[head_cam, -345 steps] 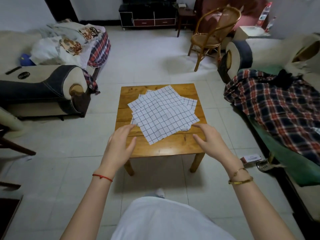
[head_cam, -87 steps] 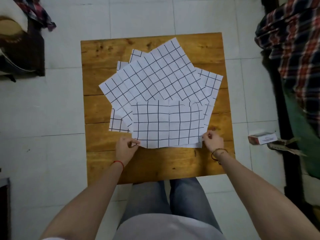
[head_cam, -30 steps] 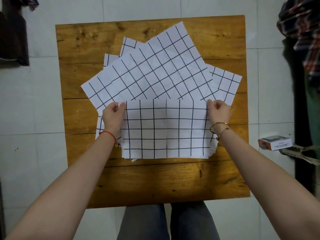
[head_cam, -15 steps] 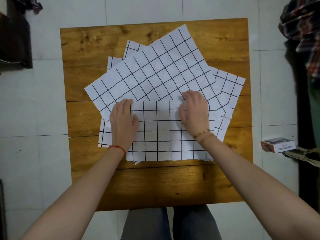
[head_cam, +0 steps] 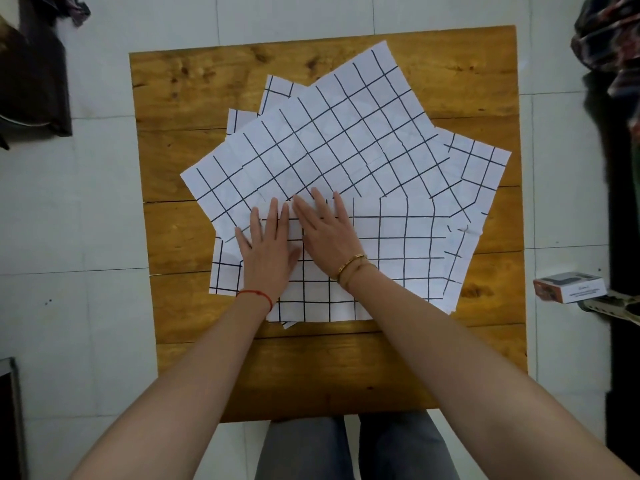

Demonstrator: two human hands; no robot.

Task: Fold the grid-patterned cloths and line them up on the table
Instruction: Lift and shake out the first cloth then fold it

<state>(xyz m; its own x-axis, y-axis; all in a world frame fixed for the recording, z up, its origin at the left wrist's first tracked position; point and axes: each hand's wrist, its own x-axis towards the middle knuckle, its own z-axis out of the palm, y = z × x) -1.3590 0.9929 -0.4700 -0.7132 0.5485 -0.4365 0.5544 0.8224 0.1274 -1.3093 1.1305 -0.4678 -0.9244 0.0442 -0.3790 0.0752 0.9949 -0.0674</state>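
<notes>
Several white cloths with black grid lines lie fanned in a loose pile (head_cam: 332,140) on the wooden table (head_cam: 207,98). The nearest cloth (head_cam: 398,258) is folded in half, its fold edge on the far side. My left hand (head_cam: 268,252) lies flat on the left part of that folded cloth, fingers spread. My right hand (head_cam: 329,232) presses flat just beside it, fingers stretched over the fold edge. Neither hand grips anything. The two hands almost touch.
The table's near strip (head_cam: 329,368) is bare wood. A small box (head_cam: 568,287) lies on the tiled floor to the right, next to a dark sofa with plaid fabric (head_cam: 609,46). Dark furniture (head_cam: 31,81) stands at the upper left. My legs show below the table.
The near cloth was folded in half away from me. Since half a second ago my right hand slid left along the fold toward my left hand, both pressing flat.
</notes>
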